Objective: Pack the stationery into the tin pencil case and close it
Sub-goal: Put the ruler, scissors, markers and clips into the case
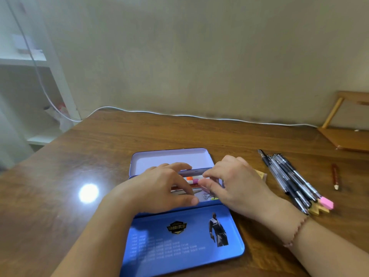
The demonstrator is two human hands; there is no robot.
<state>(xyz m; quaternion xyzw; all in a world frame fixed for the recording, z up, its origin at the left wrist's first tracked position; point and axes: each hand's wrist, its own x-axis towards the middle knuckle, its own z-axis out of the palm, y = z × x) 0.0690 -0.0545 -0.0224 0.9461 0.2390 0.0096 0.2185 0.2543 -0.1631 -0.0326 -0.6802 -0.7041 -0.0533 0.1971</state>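
The blue tin pencil case (185, 242) lies open in the middle of the table, with its printed flap toward me and a lavender lid (171, 156) lying back on the far side. In its middle compartment I see orange and pink-and-white items (192, 179), something metal and a wire clip. My left hand (159, 186) spans this compartment, fingers on its far rim (191, 172) and thumb at its near edge. My right hand (235, 182) comes in from the right, forefinger and thumb pinched around the pink-and-white item. Both palms hide much of the contents.
Several dark pens (289, 180) lie in a bundle to the right of the case, with a pink eraser (326, 202) and a yellow wooden piece (319, 210) at their near end. A red pencil (335, 176) lies further right. A white cable (179, 114) runs along the wall.
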